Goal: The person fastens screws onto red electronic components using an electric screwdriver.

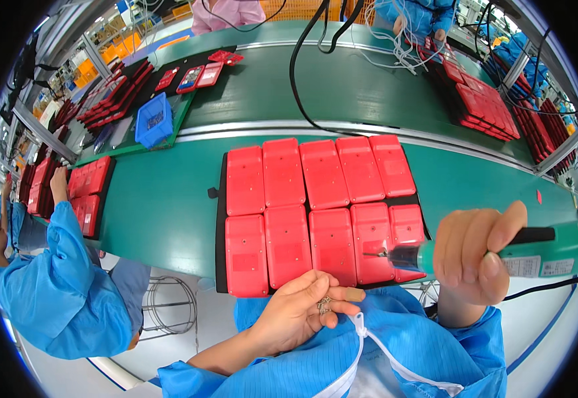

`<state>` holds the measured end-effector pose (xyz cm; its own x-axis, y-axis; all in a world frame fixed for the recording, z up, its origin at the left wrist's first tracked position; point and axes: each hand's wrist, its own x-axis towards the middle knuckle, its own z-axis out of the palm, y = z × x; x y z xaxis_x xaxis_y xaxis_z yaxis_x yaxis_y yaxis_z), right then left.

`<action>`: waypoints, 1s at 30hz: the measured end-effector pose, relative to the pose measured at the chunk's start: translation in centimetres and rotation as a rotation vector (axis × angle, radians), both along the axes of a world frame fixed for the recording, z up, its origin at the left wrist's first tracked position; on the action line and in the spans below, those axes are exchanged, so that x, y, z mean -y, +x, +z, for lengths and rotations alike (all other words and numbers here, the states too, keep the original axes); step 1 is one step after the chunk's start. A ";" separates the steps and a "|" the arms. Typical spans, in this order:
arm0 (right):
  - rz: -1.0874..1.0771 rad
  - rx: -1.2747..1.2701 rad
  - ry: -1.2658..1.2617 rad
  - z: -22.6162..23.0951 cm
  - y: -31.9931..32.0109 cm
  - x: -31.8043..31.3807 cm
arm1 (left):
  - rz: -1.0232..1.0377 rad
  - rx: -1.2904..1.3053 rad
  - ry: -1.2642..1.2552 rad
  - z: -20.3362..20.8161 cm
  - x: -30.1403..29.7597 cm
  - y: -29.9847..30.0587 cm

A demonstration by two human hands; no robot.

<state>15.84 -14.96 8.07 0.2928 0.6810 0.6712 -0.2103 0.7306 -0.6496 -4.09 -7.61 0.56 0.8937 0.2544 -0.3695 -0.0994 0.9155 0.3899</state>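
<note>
Several red plastic casings (287,239) lie in two rows on a black tray (222,239) before me, with small screw holes in them. My right hand (471,255) is wrapped round a green electric screwdriver (571,249). Its dark nose and thin bit point left, over the two near-right casings; whether the bit touches one I cannot tell. My left hand (302,305), palm up with curled fingers, holds a small heap of screws (324,305) at the tray's near edge. A tan cover sits on one fingertip.
A blue bin (154,121) of small parts stands far left, near stacked red casings (113,96). Black cables (295,73) hang over the green conveyor (249,99). At left, a co-worker in blue (70,285) reaches to another tray of casings (90,182). More stacks (488,106) stand far right.
</note>
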 end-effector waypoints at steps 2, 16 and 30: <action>-0.023 0.012 0.037 -0.1 0.3 0.3 | 0.004 -0.009 0.004 0.1 -0.5 1.0; -0.141 -0.005 0.190 0.9 2.1 1.8 | 0.013 -0.104 0.231 0.6 -1.1 6.0; -0.064 0.023 0.191 -0.2 1.4 -0.3 | -0.052 -0.155 0.198 -0.2 -0.9 6.7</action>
